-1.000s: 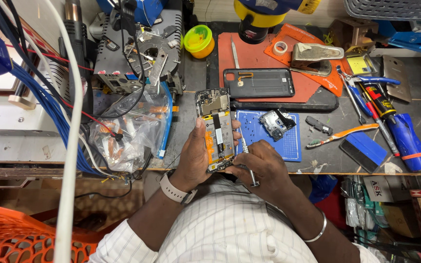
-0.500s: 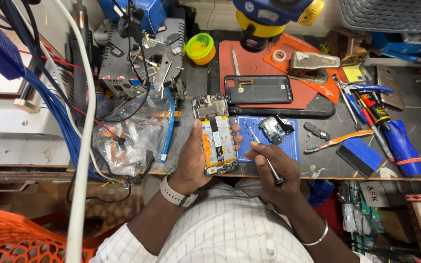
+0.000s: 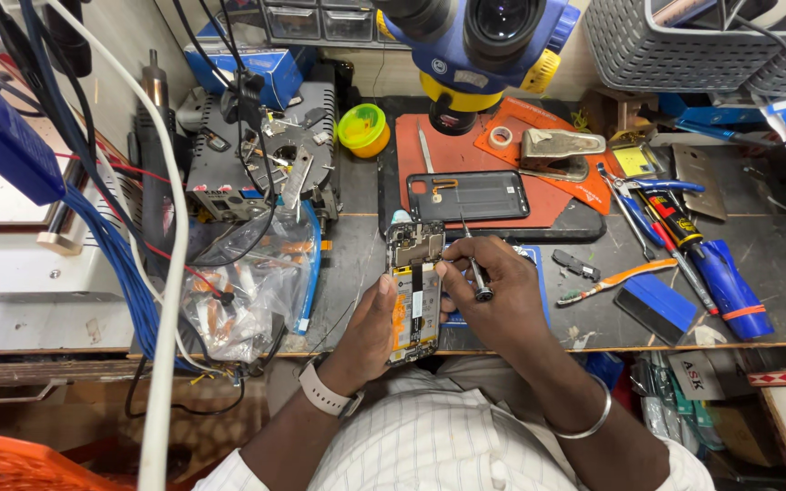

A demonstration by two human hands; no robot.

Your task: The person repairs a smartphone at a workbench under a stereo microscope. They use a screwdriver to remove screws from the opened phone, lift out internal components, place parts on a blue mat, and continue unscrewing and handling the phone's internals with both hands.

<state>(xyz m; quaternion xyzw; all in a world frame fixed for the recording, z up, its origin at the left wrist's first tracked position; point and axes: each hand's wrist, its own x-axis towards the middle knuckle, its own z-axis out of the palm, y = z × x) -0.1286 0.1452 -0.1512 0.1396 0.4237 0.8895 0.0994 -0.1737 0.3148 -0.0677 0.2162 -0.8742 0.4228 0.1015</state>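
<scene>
Left hand [image 3: 367,329]: gripping opened phone [image 3: 413,291] from beneath
Right hand [image 3: 493,295]: fingers closing around small screwdriver [image 3: 473,268], tip pointing away from phone

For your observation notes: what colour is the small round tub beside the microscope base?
Yellow-green tub, clearest in the head view.

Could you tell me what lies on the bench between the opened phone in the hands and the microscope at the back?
In the head view, a dark phone back cover lies on the orange mat, between the opened phone and the microscope.
</scene>
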